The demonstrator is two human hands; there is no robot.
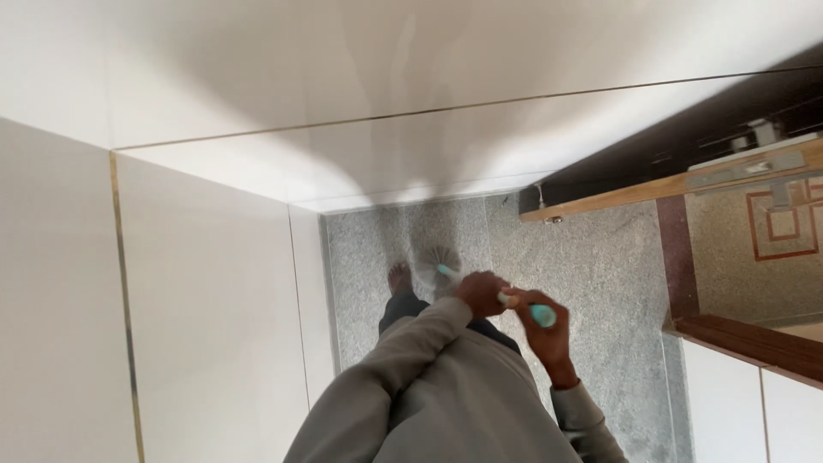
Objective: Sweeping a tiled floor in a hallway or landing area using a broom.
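- Brush [446, 257] held out ahead over grey speckled floor [600, 283], white bristles at the far end.
- Teal handle [542, 315] running from four o'clock up to ten o'clock.
- Left hand [483, 291] clenched mid-handle, nearer the bristles.
- Right hand [549, 339] wrapped round the butt end.
- Bare foot [399, 278] just at nine o'clock of the bristles, white tiled wall [214, 300] beyond.

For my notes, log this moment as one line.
left hand: grips brush handle | right hand: grips handle end | brush: bristles down at granite floor | bare foot beside brush
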